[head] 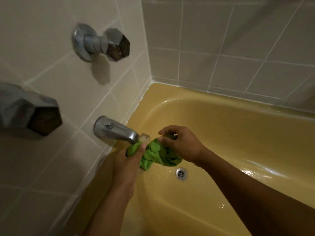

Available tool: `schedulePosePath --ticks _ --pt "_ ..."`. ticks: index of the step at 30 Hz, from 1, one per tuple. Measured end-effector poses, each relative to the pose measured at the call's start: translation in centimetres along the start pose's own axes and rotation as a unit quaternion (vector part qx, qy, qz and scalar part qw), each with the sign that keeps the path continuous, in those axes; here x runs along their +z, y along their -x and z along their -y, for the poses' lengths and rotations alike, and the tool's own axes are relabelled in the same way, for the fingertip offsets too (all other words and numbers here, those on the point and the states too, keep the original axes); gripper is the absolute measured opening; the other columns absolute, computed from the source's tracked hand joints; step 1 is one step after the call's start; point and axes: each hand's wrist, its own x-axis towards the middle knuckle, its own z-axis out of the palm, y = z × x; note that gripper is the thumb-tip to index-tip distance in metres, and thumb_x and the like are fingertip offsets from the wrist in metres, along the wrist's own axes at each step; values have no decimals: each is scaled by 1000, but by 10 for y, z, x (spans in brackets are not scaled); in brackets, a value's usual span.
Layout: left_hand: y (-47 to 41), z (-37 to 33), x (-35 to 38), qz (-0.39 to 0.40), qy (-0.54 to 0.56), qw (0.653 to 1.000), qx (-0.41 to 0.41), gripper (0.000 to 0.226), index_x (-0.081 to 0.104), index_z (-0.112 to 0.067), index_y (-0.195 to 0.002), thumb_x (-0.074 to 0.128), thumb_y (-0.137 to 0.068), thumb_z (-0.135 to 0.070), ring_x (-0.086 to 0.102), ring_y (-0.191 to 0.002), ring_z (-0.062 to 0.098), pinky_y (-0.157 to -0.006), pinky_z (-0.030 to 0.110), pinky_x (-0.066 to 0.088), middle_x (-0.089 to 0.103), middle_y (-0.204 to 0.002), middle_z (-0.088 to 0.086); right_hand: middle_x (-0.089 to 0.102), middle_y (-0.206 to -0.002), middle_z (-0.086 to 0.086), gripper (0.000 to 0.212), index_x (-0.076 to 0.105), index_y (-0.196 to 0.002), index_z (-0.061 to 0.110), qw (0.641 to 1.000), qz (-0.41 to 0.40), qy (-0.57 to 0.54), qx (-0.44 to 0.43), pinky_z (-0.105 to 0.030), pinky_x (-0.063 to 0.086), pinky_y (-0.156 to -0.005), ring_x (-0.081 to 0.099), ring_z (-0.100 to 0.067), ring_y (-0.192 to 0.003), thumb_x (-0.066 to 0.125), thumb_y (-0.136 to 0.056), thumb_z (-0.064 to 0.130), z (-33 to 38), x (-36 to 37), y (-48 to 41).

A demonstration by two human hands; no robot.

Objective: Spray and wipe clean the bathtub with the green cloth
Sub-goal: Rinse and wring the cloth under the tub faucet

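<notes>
We are holding the cloth [158, 154] with both hands over the tub [221, 108], just below the mouth of the spout [115, 132]. Our left hand [128, 160] is gripping the left end of the cloth. Its fingers are curled closed around the bunched fabric, and we are seeing mostly the back of this hand. The left end of the cloth is touching the tip of the spout, or is almost touching it; we cannot tell which. Our right hand [183, 143] is gripping the right end. Its fingers are bent down and its thumb is pressing against the fabric, so that the upper edge of the cloth is pinched between them. The cloth is crumpled and twisted between the two hands, and its lower folds are hanging free above the tub floor, not touching it. The drain [181, 173] is lying just below and to the right of the cloth. The floor around it is shining, and we cannot tell whether water is running from the spout. Two handles [102, 42] are standing out from the tiled wall [51, 74] above the spout, well apart from our hands.
</notes>
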Motion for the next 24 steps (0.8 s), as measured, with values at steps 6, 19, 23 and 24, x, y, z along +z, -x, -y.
schedulePosePath --ticks 6,19,23,24 --pt "31 -28 -38 -39 -68 994 83 10 72 -24 -102 76 -93 -23 75 -86 22 -76 44 63 76 -96 4 67 -115 4 28 71 -116 27 993 20 113 -40 -23 57 -77 65 -11 -98 73 -92 12 36 -10 10" --pt "24 -89 -96 13 -321 881 348 41 65 -28 -116 85 -84 -13 59 -92 -1 -79 13 45 63 -106 -15 61 -132 2 60 54 -142 31 981 -31 114 -152 -40 56 -95 59 -12 -114 79 -88 20 123 -10 15" --pt "-6 -109 -92 77 -461 801 373 39 62 -23 -123 74 -90 -7 57 -106 4 -93 18 43 55 -118 -12 42 -151 0 81 35 -154 37 952 -120 144 -243 -37 51 -102 50 -17 -130 79 -87 25 169 -27 -13" --pt "-14 -113 -91 82 -494 782 372 41 62 -19 -126 74 -89 -7 58 -114 14 -100 25 44 55 -126 -5 38 -154 0 82 34 -155 36 943 -118 169 -262 -39 51 -104 48 -19 -132 79 -87 25 178 -30 -21"
